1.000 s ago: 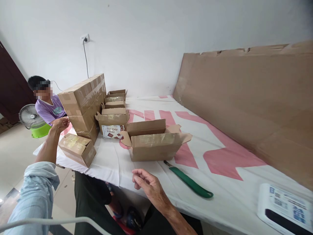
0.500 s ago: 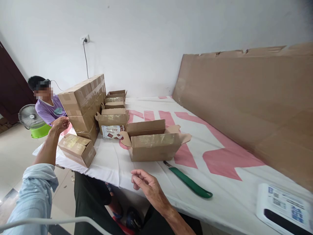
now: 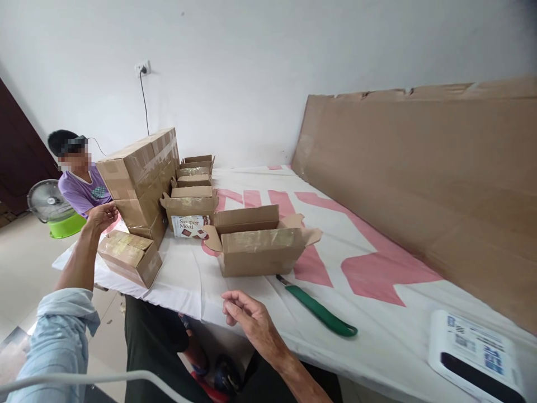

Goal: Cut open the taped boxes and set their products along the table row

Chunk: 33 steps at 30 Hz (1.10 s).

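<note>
My left hand (image 3: 102, 216) is stretched out to the left, its fingertips pinched together beside a stack of taped cardboard boxes (image 3: 138, 173). Whether the fingers touch the stack or hold something small, I cannot tell. Just below that hand lies a closed small cardboard box (image 3: 130, 256). My right hand (image 3: 248, 314) hovers at the table's front edge, fingers loosely bent with nothing visible in them. Beyond it stands an open cardboard box (image 3: 262, 254) with its flaps raised. To the right of this hand lies a green-handled knife (image 3: 321, 310), its tip near the box.
Several open boxes (image 3: 191, 204) stand in a row beside the stack, a "Super Meal" packet (image 3: 189, 226) against the nearest. A large cardboard sheet (image 3: 411, 184) leans at right. A white device (image 3: 474, 355) lies front right. Another person (image 3: 84, 179) sits behind the stack near a fan (image 3: 50, 200).
The whole view has shifted slightly, so things appear a little further left. Both hands keep nearly the same pose, and no box or tool has visibly moved on the table.
</note>
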{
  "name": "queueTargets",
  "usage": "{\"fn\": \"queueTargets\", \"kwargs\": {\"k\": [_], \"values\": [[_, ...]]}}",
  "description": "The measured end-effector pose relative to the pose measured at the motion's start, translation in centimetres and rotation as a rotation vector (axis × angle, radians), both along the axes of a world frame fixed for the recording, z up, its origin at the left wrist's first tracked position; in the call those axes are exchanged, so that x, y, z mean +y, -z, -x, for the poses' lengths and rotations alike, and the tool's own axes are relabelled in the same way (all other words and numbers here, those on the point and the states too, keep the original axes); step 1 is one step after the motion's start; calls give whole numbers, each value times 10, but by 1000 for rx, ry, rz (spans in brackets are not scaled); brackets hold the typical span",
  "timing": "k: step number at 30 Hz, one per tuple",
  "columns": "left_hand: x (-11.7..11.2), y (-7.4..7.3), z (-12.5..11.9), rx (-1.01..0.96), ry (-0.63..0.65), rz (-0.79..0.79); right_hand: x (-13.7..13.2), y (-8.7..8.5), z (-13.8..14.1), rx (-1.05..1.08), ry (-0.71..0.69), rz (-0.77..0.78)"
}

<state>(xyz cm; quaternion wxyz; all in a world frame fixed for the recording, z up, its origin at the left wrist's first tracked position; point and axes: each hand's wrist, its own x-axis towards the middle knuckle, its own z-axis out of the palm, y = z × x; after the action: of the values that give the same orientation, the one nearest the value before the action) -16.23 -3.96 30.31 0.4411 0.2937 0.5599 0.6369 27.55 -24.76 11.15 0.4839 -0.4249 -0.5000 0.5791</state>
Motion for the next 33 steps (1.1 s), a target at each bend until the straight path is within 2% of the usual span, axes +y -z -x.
{"fn": "queueTargets", "kwargs": {"k": [7,13,16,20,22,24,27,29,33], "values": [[-17,-4,-16,272,-2,-16,0,-5,0,45,8,-24],[-12,-8,-23,465,-91,11,10,-4,-11,-12,56,-103],[-8,-9,-26,536,-155,24,23,-9,-34,-167,209,-260],[-10,-10,-31,601,-197,33,54,-29,-82,-505,598,-636],[-13,-10,-34,628,-212,32,74,-39,-108,-705,689,-777],[-18,-10,-38,650,-223,22,92,-47,-128,-893,626,-848],[-25,-8,-42,666,-237,-10,108,-50,-144,-1113,436,-856],[-29,-7,-43,672,-259,-34,108,-49,-145,-1207,374,-838],[-32,-1,-42,678,-310,-64,92,-48,-140,-1281,358,-856]]}}
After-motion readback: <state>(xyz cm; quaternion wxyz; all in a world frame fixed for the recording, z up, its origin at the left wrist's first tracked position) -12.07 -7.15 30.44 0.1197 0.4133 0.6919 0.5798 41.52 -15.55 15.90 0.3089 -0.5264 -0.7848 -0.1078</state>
